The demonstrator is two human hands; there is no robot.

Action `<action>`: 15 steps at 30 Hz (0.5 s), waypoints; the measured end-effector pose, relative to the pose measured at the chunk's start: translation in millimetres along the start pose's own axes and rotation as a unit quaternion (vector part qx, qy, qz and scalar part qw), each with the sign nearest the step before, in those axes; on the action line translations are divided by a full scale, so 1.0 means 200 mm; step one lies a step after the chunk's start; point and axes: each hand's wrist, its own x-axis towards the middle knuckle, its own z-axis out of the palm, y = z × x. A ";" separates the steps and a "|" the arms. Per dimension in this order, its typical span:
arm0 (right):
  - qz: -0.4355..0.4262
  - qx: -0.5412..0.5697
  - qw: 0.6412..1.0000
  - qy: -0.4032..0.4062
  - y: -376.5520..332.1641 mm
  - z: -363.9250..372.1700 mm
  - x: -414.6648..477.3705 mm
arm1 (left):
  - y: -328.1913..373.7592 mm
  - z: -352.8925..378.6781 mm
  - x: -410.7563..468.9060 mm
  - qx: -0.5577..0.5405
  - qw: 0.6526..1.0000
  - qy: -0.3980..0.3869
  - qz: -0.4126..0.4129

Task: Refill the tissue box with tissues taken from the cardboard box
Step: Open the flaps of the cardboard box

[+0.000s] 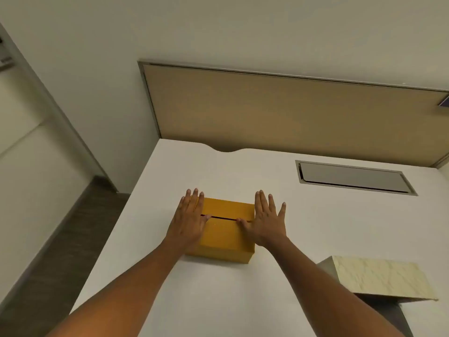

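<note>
- A closed cardboard box [227,229] sits on the white worktop [303,224], a little left of the middle of the view and near the worktop's left edge.
- Its two top flaps meet along a dark slit [223,218] that runs left to right across the lid.
- The left hand [189,221] lies flat and open over the left end of the box, fingers spread and pointing away from the person; its thumb rests on the lid at the left end of the slit.
- The right hand [267,221] lies flat and open at the right end of the box, fingers spread the same way; its thumb touches the lid at the right end of the slit, while the palm and fingers sit past the box's right edge.
- The two hands are apart, with the box between them; neither is clamped on anything, both only press flat.
- Both bare forearms reach in from the lower edge of the view, one on each side of the box.
- The tissue box [379,278], with a pale marbled top and grey sides, stands at the lower right of the worktop, well apart from the cardboard box and just right of the right forearm.
- A grey metal cable hatch [354,177] is set flush in the worktop beyond the right hand.
- A tan partition panel [291,110] with a grey frame stands along the far edge of the worktop.
</note>
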 end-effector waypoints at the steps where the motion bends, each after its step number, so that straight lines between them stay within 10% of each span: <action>1: 0.002 -0.008 1.000 -0.004 0.00 0.01 0.00 | -0.01 0.02 0.00 -0.001 1.000 0.005 0.001; 15: -0.015 0.000 1.000 -0.006 -0.04 0.07 0.00 | -0.03 0.06 0.07 -0.071 0.995 -0.063 -0.019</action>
